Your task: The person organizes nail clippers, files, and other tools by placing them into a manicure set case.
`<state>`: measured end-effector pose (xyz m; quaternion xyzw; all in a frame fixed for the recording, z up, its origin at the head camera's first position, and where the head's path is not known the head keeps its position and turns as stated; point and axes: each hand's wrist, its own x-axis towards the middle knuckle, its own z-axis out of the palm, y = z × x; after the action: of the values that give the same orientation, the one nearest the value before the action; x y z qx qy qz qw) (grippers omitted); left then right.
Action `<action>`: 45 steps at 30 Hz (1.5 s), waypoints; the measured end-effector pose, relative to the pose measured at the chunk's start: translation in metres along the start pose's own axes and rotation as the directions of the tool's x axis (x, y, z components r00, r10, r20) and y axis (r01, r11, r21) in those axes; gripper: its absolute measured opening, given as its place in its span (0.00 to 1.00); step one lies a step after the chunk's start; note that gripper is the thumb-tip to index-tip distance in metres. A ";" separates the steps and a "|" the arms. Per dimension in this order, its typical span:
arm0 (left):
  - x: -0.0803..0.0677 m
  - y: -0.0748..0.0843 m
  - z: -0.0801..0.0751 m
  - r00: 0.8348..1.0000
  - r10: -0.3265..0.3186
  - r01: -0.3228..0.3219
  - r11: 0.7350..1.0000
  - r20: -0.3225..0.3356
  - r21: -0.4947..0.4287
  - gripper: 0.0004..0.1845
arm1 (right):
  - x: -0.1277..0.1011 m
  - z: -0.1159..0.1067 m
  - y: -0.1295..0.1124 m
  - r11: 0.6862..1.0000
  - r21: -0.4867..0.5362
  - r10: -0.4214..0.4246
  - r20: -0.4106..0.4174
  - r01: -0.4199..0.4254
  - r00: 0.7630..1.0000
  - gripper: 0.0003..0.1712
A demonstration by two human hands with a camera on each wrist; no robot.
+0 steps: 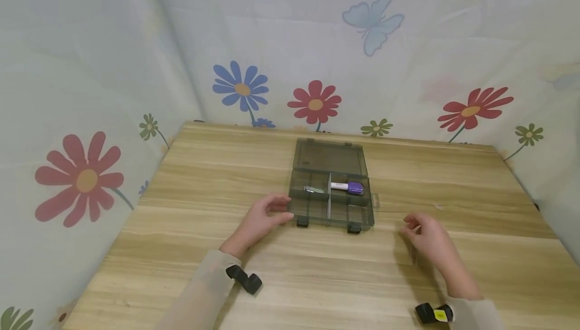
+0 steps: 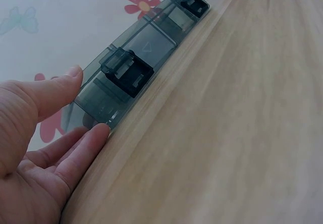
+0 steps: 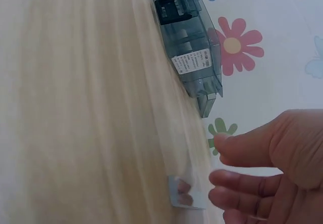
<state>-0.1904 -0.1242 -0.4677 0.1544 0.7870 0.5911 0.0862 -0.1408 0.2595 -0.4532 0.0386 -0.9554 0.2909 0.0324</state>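
Note:
A smoky clear plastic organizer box (image 1: 333,214) lies on the table with its lid (image 1: 330,156) folded back. In its back left compartment is a nail clipper (image 1: 313,189); the back right one holds a purple nail polish bottle (image 1: 355,188) with a white cap. My left hand (image 1: 264,217) is at the box's left side, thumb and fingers spread apart, fingertips right at its wall. Off to the right, my right hand (image 1: 428,237) hovers with loosely bent fingers and nothing between them. A small flat shiny piece (image 3: 184,196), reflecting fingertips, lies near it in the right wrist view.
The box stands mid-way on a wooden table (image 1: 204,169). Two black latches (image 1: 354,227) stick out at its front, and a small loop tab (image 1: 375,200) juts from its right side. A flowered white curtain (image 1: 281,27) hangs behind and at the sides.

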 end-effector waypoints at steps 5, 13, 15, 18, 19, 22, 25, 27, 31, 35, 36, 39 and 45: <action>0.000 -0.002 -0.001 1.000 -0.001 0.001 1.000 0.000 0.000 0.23 | -0.004 0.000 0.002 0.995 -0.071 0.068 0.017 -0.066 0.998 0.11; 0.000 -0.005 0.000 1.000 0.001 -0.001 1.000 -0.003 0.000 0.23 | -0.008 -0.007 0.002 0.945 -0.162 0.297 0.067 -0.283 0.952 0.15; 0.000 -0.005 0.000 1.000 0.001 -0.001 1.000 -0.004 0.000 0.23 | -0.009 -0.009 0.002 0.933 -0.171 0.335 0.082 -0.318 0.939 0.16; 0.000 -0.004 0.000 1.000 -0.001 0.001 1.000 -0.003 -0.002 0.23 | -0.009 -0.010 0.002 0.924 -0.180 0.358 0.104 -0.337 0.928 0.17; 0.000 -0.004 0.000 1.000 -0.001 0.001 1.000 -0.002 -0.002 0.23 | -0.008 -0.011 0.002 0.926 -0.181 0.355 0.108 -0.333 0.929 0.17; 0.000 -0.004 0.000 1.000 0.001 -0.001 1.000 0.001 -0.001 0.23 | -0.007 -0.011 0.003 0.931 -0.184 0.338 0.109 -0.315 0.935 0.15; 0.000 -0.004 0.000 1.000 -0.002 0.002 1.000 0.004 0.003 0.23 | -0.006 -0.009 0.004 0.939 -0.175 0.315 0.100 -0.295 0.944 0.13; 0.000 -0.004 0.000 1.000 -0.003 0.003 1.000 0.004 0.003 0.23 | -0.005 -0.008 0.005 0.943 -0.164 0.307 0.099 -0.289 0.947 0.12; 0.000 -0.003 0.000 1.000 -0.006 0.006 1.000 0.004 0.003 0.23 | -0.002 -0.007 0.007 0.951 -0.150 0.284 0.095 -0.269 0.954 0.10; 0.000 -0.003 0.000 1.000 -0.008 0.008 1.000 0.003 0.004 0.23 | -0.002 -0.005 0.008 0.959 -0.144 0.257 0.084 -0.244 0.963 0.09; 0.000 -0.002 0.000 1.000 -0.009 0.009 1.000 0.002 0.004 0.23 | -0.002 -0.005 0.008 0.962 -0.141 0.248 0.079 -0.236 0.965 0.09; 0.000 -0.001 0.000 1.000 -0.010 0.010 1.000 0.000 0.004 0.23 | -0.003 -0.004 0.008 0.968 -0.132 0.224 0.068 -0.214 0.972 0.10; 0.000 0.001 -0.001 1.000 -0.011 0.011 1.000 -0.001 0.004 0.23 | -0.002 -0.004 0.007 0.974 -0.109 0.207 0.065 -0.200 0.976 0.08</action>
<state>-0.1906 -0.1245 -0.4669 0.1501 0.7889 0.5892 0.0888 -0.1395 0.2672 -0.4539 -0.0502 -0.9685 0.2418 -0.0319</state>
